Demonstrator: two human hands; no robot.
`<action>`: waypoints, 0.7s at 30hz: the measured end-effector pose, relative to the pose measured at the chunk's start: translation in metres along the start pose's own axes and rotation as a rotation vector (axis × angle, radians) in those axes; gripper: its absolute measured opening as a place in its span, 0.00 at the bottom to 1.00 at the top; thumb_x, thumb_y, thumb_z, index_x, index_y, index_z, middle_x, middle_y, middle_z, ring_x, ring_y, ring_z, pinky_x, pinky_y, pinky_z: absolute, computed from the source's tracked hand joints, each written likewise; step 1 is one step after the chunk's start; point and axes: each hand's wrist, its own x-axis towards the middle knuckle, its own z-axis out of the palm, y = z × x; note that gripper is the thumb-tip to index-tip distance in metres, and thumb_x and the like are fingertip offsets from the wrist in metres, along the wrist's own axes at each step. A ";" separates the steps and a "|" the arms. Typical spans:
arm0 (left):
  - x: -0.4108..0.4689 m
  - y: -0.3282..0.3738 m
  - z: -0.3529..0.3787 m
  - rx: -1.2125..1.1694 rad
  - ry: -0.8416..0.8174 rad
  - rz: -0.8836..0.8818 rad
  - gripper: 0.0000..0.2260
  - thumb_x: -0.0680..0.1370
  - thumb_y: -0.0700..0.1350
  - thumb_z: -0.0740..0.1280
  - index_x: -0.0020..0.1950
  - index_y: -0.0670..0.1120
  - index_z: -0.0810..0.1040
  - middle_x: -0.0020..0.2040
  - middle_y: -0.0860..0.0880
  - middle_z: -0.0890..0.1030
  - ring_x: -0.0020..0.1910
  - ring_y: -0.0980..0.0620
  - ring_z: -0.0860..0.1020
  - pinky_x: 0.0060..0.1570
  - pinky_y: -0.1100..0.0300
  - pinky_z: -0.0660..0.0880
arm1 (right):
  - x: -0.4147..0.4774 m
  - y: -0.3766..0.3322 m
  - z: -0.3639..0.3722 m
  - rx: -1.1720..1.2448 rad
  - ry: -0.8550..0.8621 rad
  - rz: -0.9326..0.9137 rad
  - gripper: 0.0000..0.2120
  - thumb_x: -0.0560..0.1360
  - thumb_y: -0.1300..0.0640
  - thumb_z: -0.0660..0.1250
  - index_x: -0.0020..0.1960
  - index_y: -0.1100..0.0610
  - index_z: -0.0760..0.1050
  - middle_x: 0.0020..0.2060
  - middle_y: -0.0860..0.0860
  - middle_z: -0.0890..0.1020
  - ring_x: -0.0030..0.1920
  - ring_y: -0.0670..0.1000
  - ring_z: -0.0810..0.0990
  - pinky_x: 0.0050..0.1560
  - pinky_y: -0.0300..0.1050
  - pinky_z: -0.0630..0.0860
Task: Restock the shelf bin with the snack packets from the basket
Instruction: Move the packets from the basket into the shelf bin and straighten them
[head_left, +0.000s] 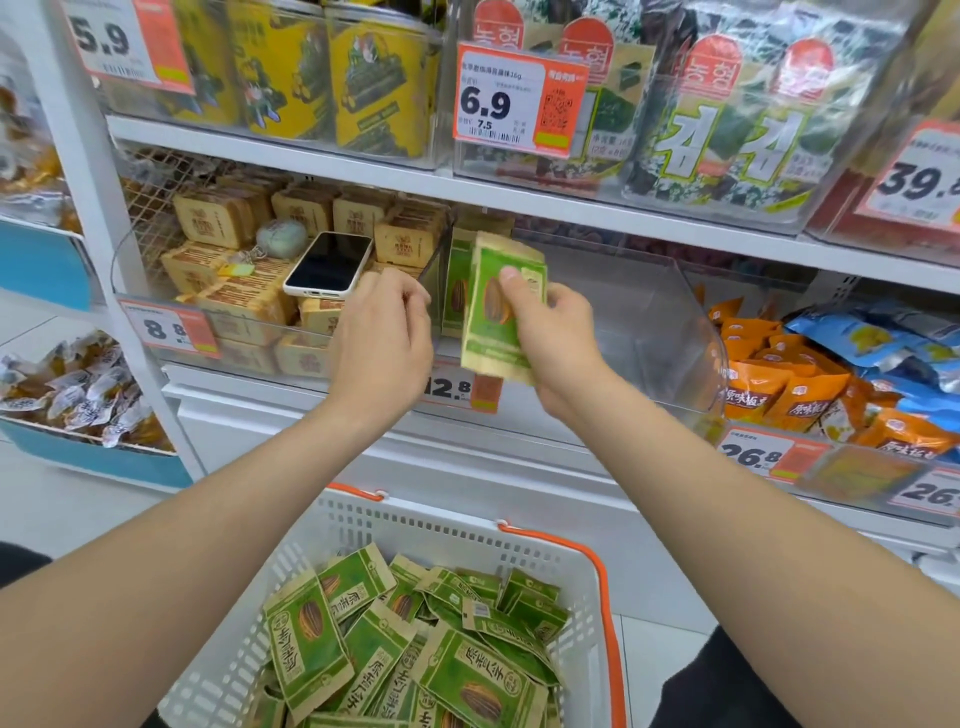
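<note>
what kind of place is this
Most likely a shop's snack aisle: shelves carry orange price tags, clear bins hold packaged snacks, and a white shopping basket of green packets sits below.

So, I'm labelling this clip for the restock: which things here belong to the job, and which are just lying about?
Part of the job:
right hand, held packets, basket, basket packets, clear bin.

Just lying about:
phone, tan boxes, orange bags, blue bags, seaweed packs.
</note>
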 end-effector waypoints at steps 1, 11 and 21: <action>0.000 -0.002 0.002 0.085 -0.016 0.041 0.06 0.82 0.40 0.63 0.58 0.46 0.77 0.56 0.48 0.75 0.54 0.46 0.73 0.52 0.52 0.70 | 0.013 -0.002 -0.002 0.008 0.029 0.052 0.10 0.83 0.50 0.67 0.49 0.56 0.76 0.44 0.52 0.84 0.43 0.52 0.84 0.45 0.48 0.83; -0.007 -0.018 0.016 0.440 -0.286 0.221 0.12 0.84 0.51 0.59 0.52 0.45 0.77 0.75 0.37 0.62 0.49 0.37 0.76 0.48 0.47 0.70 | 0.078 0.027 0.012 -0.499 -0.041 -0.132 0.10 0.82 0.59 0.62 0.57 0.45 0.67 0.52 0.52 0.84 0.56 0.61 0.82 0.59 0.60 0.80; -0.003 -0.029 0.019 0.388 -0.299 0.320 0.17 0.86 0.58 0.55 0.48 0.48 0.75 0.78 0.34 0.57 0.42 0.40 0.75 0.50 0.46 0.77 | 0.113 0.050 0.021 -1.017 -0.001 -0.305 0.14 0.82 0.56 0.64 0.66 0.58 0.72 0.57 0.59 0.81 0.55 0.62 0.81 0.45 0.46 0.69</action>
